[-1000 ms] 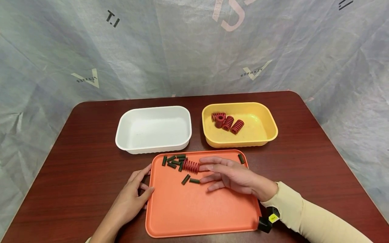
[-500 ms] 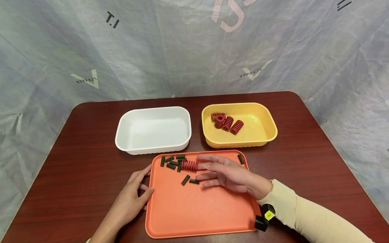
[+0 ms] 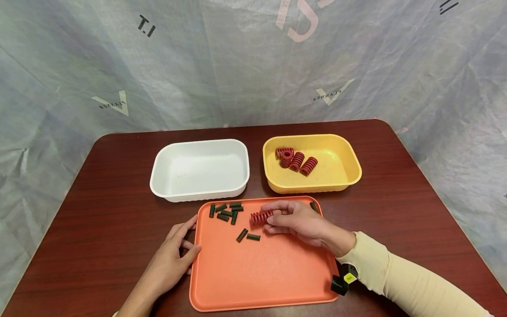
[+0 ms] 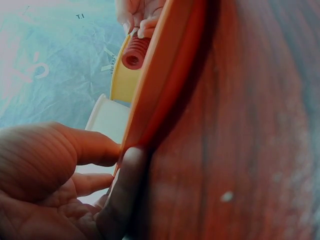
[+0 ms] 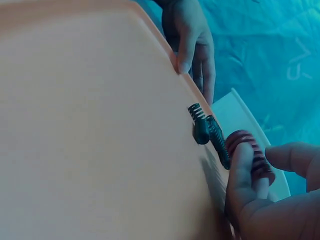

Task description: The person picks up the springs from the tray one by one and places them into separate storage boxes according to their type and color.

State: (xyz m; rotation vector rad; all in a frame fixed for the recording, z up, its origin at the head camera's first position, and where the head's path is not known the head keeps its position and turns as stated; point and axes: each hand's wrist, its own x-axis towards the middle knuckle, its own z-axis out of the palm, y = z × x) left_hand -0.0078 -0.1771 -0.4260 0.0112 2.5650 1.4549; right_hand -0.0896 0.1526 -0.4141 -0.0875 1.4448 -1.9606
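Note:
My right hand pinches a large red coil spring by its right end, over the upper part of the orange tray. In the right wrist view that red spring sits between thumb and fingers. My left hand grips the tray's left rim; in the left wrist view a finger of the left hand lies along the outer side of the rim. Several small dark green springs lie in the tray's upper left. Lower down are two more green springs. Another green spring, partly hidden by the right hand, is at upper right.
Behind the tray stand a white bin with nothing in it and, to its right, a yellow bin holding several red springs. All rest on a dark red wooden table. A grey sheet hangs behind.
The right fingers, earlier spread beside the red spring, have closed on it. The spring has shifted right, away from the green springs. The left hand has stayed at the tray's rim.

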